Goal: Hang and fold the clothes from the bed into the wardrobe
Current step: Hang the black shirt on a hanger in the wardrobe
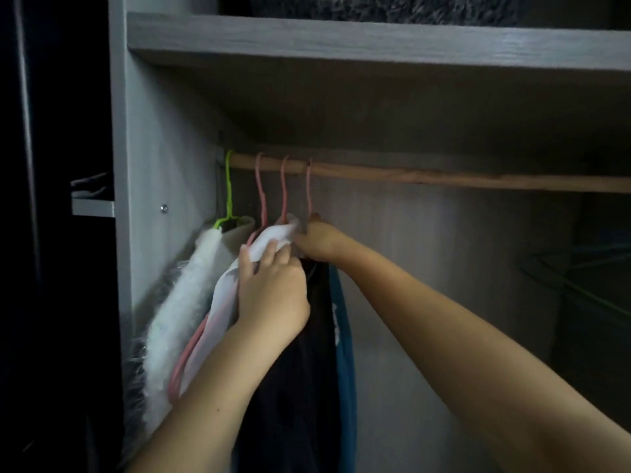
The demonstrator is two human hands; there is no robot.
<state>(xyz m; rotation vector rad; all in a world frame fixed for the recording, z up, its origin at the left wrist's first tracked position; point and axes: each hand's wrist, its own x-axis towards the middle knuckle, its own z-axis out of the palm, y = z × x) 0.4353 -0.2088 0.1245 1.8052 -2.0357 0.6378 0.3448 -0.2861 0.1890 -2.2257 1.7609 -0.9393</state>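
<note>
The fingers of the left hand (273, 288) are curled onto the thin white garment (273, 238), pinching its upper fold near the neck of its hanger. The right hand (319, 242) is closed around the top of the black garment (290, 387) just below its hook; its fingertips are hidden against the cloth, so their exact placement cannot be told. The two hands lie just beside one another, both forearms reaching up from the lower edge of the view.

The white garment hangs on a pink plastic hanger (284, 186), the third hook along the rail. The black garment hangs beneath the fourth hook, a second pink hanger (309, 186), and drops straight down between the forearms. A teal garment (345, 353) hangs touching its right side.

All hooks sit on the round wooden rail (444, 177) at its left end. Further left, another pink hanger (261, 192) is visible down to its lower curve, and a lime-green hanger (228, 192) carries a white fluffy garment (184, 308) against the grey wardrobe side panel (164, 148). A grey wood-grain shelf (341, 39) spans above the rail, with a dark furry item (375, 5) resting on it. Thin green wire hangers (580, 278) lie dimly at the right.
</note>
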